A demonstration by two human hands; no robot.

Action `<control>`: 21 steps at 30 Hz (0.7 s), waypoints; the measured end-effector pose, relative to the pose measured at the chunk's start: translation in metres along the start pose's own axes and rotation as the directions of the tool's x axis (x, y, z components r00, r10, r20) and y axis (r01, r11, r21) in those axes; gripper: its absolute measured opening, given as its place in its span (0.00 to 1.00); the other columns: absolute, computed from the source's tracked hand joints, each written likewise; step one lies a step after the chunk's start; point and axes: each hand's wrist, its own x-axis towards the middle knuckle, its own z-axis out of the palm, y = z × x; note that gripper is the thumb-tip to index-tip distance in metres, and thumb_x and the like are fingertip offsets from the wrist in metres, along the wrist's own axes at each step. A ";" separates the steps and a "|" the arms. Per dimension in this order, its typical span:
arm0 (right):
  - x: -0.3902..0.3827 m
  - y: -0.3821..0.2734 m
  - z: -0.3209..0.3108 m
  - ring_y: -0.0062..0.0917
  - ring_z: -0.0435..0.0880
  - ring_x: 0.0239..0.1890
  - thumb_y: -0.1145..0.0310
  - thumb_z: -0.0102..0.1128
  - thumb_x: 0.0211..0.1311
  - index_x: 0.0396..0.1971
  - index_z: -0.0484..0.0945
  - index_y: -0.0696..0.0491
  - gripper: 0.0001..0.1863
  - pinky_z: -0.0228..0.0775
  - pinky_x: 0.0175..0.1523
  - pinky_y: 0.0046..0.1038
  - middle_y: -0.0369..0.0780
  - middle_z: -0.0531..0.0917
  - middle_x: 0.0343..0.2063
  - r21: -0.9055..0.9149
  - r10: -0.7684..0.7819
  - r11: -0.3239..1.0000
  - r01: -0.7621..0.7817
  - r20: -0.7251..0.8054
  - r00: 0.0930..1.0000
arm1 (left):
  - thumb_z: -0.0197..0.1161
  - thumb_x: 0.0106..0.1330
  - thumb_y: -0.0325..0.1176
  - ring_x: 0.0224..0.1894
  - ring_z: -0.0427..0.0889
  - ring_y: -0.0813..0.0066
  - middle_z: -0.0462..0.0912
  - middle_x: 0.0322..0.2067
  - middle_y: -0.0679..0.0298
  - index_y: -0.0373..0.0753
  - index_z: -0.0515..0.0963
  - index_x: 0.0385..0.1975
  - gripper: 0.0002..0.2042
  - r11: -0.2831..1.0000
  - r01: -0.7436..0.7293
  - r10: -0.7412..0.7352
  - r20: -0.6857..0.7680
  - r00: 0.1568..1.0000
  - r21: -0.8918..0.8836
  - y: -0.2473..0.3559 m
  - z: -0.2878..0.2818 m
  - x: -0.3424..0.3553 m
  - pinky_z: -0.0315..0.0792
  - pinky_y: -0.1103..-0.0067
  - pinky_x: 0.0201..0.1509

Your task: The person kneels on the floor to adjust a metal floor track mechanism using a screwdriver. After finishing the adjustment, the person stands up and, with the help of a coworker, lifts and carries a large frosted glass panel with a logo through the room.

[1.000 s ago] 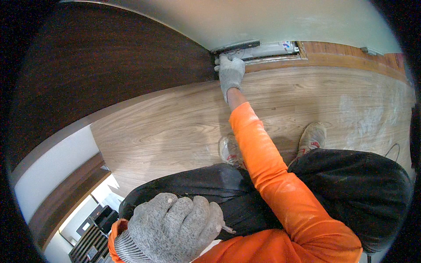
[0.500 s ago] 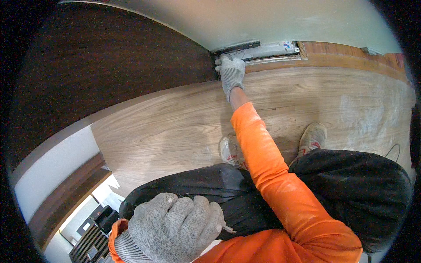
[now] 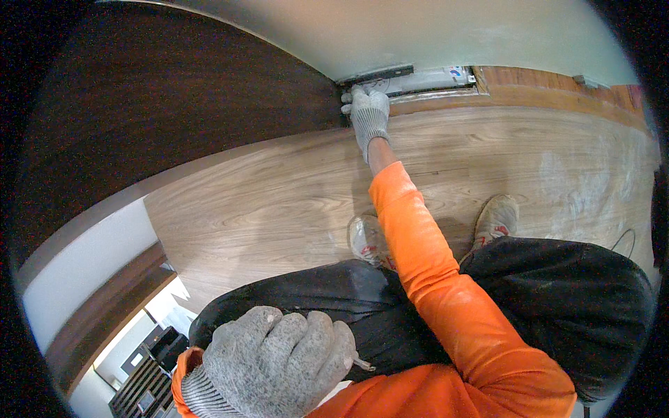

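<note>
My right hand [image 3: 369, 111], in a light grey knit glove, reaches out to the left end of a narrow recess [image 3: 481, 82] in the floor. Its fingers are bent and close together there; whatever they grip is hidden. Inside the recess lies a long silver metal box [image 3: 425, 82], with a black strip [image 3: 390, 72] along its back edge and a thin wire close to my fingers. Near my lap, my left hand [image 3: 279, 362], also gloved, is closed in a fist. From it pokes the tip of a small metal piece [image 3: 363, 364], its kind unclear.
A dark brown panel [image 3: 188, 90] borders the recess on the left. Behind it rises a pale greenish panel [image 3: 474, 35]. Wood-look flooring [image 3: 279, 195] carries white dusty smears [image 3: 578, 181] at right, near a thin wire loop [image 3: 626, 240]. My shoes [image 3: 496, 217] stand close by.
My right hand has shifted very slightly at the recess's left end. My left hand stays closed in the same place.
</note>
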 end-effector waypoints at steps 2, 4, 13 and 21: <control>0.000 0.004 0.001 0.29 0.87 0.21 0.62 0.57 0.64 0.32 0.84 0.63 0.17 0.80 0.30 0.31 0.45 0.87 0.25 0.015 -0.071 0.997 0.071 0.010 0.997 | 0.70 0.51 0.45 0.29 0.79 0.76 0.81 0.33 0.68 0.46 0.81 0.39 0.18 1.000 -0.009 0.009 0.004 1.000 -0.018 -0.002 0.001 0.001 0.68 0.76 0.28; -0.004 0.004 0.000 0.29 0.87 0.21 0.62 0.57 0.64 0.31 0.83 0.62 0.17 0.80 0.30 0.32 0.45 0.87 0.25 -0.027 -0.130 0.991 0.130 -0.011 0.991 | 0.70 0.51 0.45 0.29 0.79 0.76 0.81 0.33 0.68 0.46 0.81 0.39 0.18 1.000 -0.012 0.012 -0.008 1.000 -0.018 -0.002 0.002 0.001 0.68 0.76 0.28; -0.014 -0.005 0.000 0.31 0.87 0.20 0.60 0.57 0.65 0.35 0.81 0.61 0.17 0.80 0.29 0.34 0.46 0.87 0.23 -0.154 -0.114 0.982 0.108 -0.033 0.993 | 0.70 0.49 0.44 0.29 0.79 0.76 0.82 0.34 0.68 0.47 0.81 0.39 0.17 1.000 0.006 -0.006 -0.027 1.000 0.005 0.003 0.005 -0.003 0.69 0.76 0.28; -0.006 -0.002 0.003 0.30 0.86 0.19 0.61 0.60 0.61 0.28 0.82 0.60 0.15 0.80 0.30 0.34 0.45 0.87 0.23 -0.180 -0.133 0.977 0.112 -0.105 0.986 | 0.70 0.51 0.45 0.29 0.79 0.76 0.81 0.35 0.68 0.48 0.81 0.39 0.17 1.000 -0.008 0.008 -0.007 1.000 -0.007 0.001 0.003 0.000 0.69 0.75 0.29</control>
